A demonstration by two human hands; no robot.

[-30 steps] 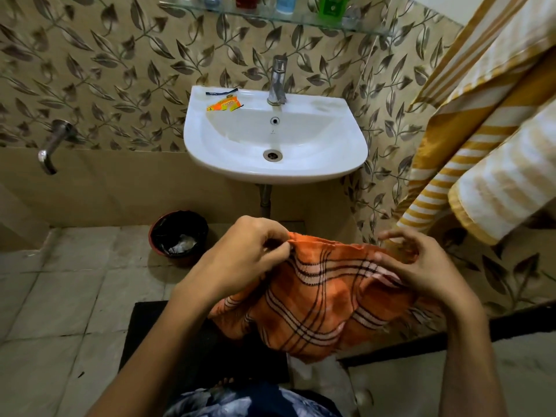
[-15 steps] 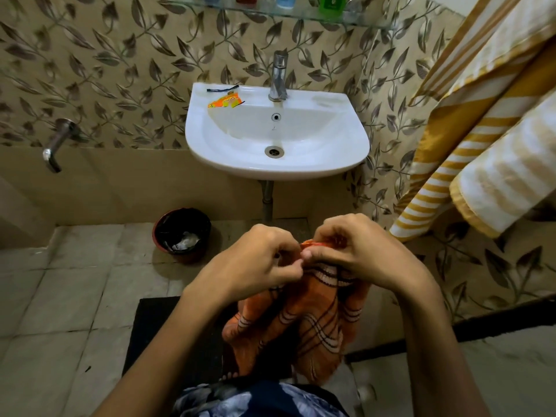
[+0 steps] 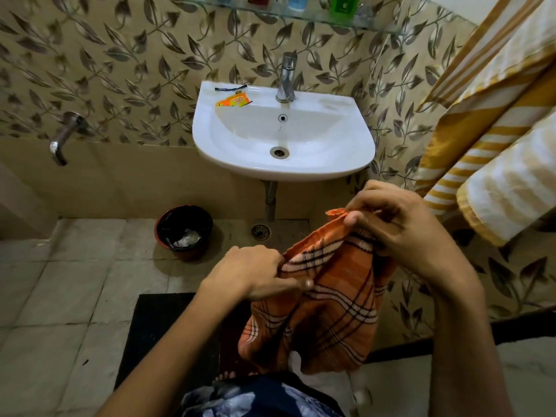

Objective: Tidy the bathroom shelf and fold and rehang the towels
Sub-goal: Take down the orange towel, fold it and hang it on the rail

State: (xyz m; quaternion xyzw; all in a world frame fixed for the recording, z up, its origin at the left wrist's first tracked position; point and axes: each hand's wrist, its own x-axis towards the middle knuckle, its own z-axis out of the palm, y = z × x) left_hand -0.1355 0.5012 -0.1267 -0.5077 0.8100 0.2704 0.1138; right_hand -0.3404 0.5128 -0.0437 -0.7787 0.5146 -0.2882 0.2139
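Note:
An orange towel (image 3: 328, 314) with black and white check lines hangs folded in front of me, below the sink. My right hand (image 3: 397, 227) pinches its upper corners, raised to the right. My left hand (image 3: 255, 275) grips the towel's left edge lower down, thumb pressed on the cloth. A yellow and white striped towel (image 3: 493, 121) hangs on the right wall. The glass shelf (image 3: 301, 16) runs along the top edge, carrying several bottles, among them a green one (image 3: 343, 4).
A white sink (image 3: 343, 164) with a chrome tap (image 3: 287, 76) is fixed to the leaf-patterned wall; an orange packet (image 3: 233, 101) lies on its rim. A dark bin (image 3: 183, 231) stands on the tiled floor. A wall tap (image 3: 64, 136) juts out at left. A black mat (image 3: 162, 332) lies underfoot.
The hands met at the towel's top, bringing its corners together. Now my right hand has lifted up and right with the corners, and my left hand has slid down the left edge.

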